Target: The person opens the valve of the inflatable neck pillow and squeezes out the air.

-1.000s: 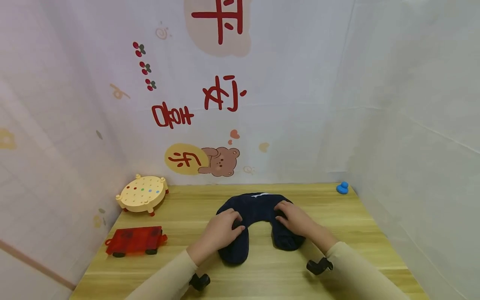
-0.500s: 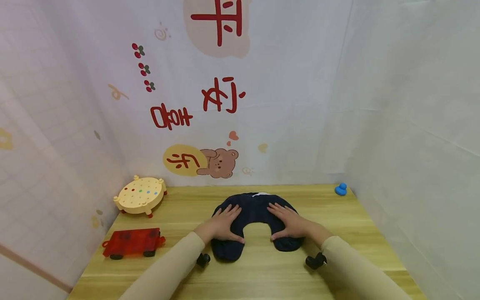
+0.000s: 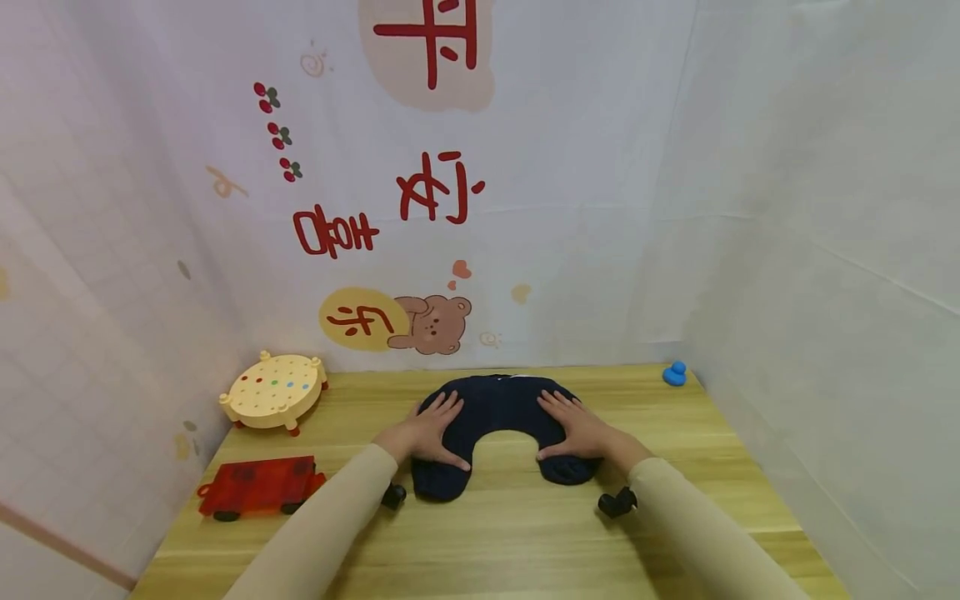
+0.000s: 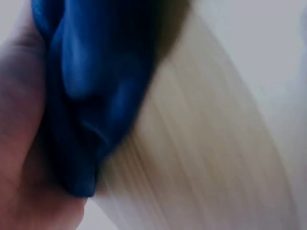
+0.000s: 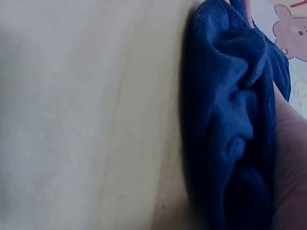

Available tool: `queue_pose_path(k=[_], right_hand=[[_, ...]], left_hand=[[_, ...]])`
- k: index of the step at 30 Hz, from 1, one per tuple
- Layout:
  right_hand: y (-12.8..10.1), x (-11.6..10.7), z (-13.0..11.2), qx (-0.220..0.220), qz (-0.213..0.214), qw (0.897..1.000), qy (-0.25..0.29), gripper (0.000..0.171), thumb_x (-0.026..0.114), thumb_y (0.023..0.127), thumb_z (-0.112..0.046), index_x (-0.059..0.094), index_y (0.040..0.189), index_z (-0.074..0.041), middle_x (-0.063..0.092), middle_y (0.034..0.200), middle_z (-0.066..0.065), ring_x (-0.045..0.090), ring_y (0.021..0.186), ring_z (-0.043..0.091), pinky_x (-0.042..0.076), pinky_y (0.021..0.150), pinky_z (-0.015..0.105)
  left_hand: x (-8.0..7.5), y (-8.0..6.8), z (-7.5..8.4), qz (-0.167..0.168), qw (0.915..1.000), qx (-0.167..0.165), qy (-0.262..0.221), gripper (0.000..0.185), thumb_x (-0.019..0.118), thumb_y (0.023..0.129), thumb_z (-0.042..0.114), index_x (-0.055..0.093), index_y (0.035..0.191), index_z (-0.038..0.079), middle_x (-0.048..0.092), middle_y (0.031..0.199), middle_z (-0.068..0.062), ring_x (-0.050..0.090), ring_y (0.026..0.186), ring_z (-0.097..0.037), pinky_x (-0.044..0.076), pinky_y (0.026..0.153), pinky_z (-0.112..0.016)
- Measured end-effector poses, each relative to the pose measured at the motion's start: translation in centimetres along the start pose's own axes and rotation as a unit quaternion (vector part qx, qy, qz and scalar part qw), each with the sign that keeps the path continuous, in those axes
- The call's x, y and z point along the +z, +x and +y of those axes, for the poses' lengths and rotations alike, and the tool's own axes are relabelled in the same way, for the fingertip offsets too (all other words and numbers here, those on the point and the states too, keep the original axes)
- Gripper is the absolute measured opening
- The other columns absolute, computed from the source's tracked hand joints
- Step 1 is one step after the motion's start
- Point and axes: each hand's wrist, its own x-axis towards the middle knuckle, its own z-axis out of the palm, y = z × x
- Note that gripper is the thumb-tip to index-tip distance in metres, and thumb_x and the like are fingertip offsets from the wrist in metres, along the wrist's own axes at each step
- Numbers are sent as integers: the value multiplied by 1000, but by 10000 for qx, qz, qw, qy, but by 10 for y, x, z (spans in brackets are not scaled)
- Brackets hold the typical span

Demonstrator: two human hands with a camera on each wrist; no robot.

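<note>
A dark navy, U-shaped neck pillow [image 3: 498, 404] lies on the wooden table, its opening facing me. My left hand [image 3: 427, 433] rests on the left arm of the U, fingers spread and straight, thumb at the inner edge. On the opposite arm lies my right hand [image 3: 581, 429], also with spread, straight fingers. Soft, creased fabric of the neck pillow [image 4: 105, 72] fills part of the left wrist view, beside the blurred edge of the left hand [image 4: 19, 120]. Wrinkled folds of the pillow [image 5: 220, 105] also show in the right wrist view.
A red translucent toy wagon [image 3: 258, 486] stands at the left, partly behind my left sleeve. Behind it is a round cream pegboard stand [image 3: 273, 387]. A small blue toy [image 3: 675, 373] sits at the back right corner. White printed cloth [image 3: 570, 208] encloses the table.
Both hands have gone from curled fingers at the pillow's arms to spread fingers lying over it. The pillow has shifted slightly away from me, toward the back cloth.
</note>
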Motion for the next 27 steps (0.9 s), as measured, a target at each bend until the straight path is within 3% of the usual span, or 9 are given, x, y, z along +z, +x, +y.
queue_pose_path(k=[2, 5, 9, 11, 14, 17, 22, 27], right_hand=[[-3, -1, 0, 53, 2, 10000, -42, 117, 80, 94, -68, 26, 174, -2, 18, 181, 23, 14, 167, 49, 14, 128, 73], [-10, 2, -3, 60, 342, 9994, -68, 108, 80, 96, -62, 34, 172, -1, 25, 179, 24, 23, 164, 49, 22, 127, 73], [-15, 14, -12, -261, 813, 9963, -19, 87, 70, 106, -57, 41, 170, -5, 33, 177, 22, 33, 161, 48, 32, 123, 72], [-13, 19, -17, -437, 826, 9956, 77, 80, 63, 111, -55, 41, 171, -7, 33, 177, 20, 33, 162, 47, 31, 123, 72], [-8, 24, -21, -411, 499, 9979, 104, 79, 57, 113, -56, 36, 174, -10, 28, 180, 19, 25, 165, 46, 22, 126, 74], [-4, 25, -19, -235, 222, 9995, -68, 84, 59, 111, -59, 32, 175, -12, 22, 182, 17, 19, 167, 45, 14, 128, 74], [0, 21, -14, -282, 267, 9986, -349, 89, 64, 108, -60, 30, 176, -13, 20, 182, 15, 17, 168, 44, 13, 129, 72], [1, 17, -11, -346, 330, 9982, -351, 90, 65, 107, -60, 32, 175, -12, 22, 182, 16, 17, 167, 46, 14, 129, 73]], left_hand=[[-3, 0, 5, -11, 10000, -48, 56, 133, 79, 83, 83, 20, 178, 10, 8, 185, -13, 6, 170, -38, 10, 130, -71], [-2, 3, 21, 269, 9996, -29, 124, 123, 75, 88, 81, 27, 176, 9, 17, 183, -17, 11, 169, -40, 12, 132, -68], [16, 1, 41, 789, 9968, 76, -142, 102, 66, 99, 75, 35, 174, 13, 26, 180, -18, 18, 167, -44, 13, 131, -70], [26, -2, 45, 872, 9958, 43, -289, 95, 62, 104, 71, 34, 175, 16, 25, 181, -15, 18, 168, -43, 12, 129, -73], [38, -4, 39, 807, 9965, -5, -234, 91, 54, 106, 74, 31, 177, 20, 20, 183, -12, 15, 169, -42, 9, 128, -76], [39, -3, 30, 813, 9967, 23, -47, 98, 53, 102, 81, 28, 177, 23, 19, 184, -8, 13, 169, -41, 8, 129, -75], [29, -1, 15, 791, 9965, 101, 262, 107, 57, 95, 88, 27, 178, 27, 17, 184, -4, 12, 170, -40, 9, 130, -72], [21, 0, 11, 673, 9971, 203, 296, 110, 63, 93, 85, 27, 178, 24, 17, 184, -7, 12, 169, -40, 10, 130, -73]])
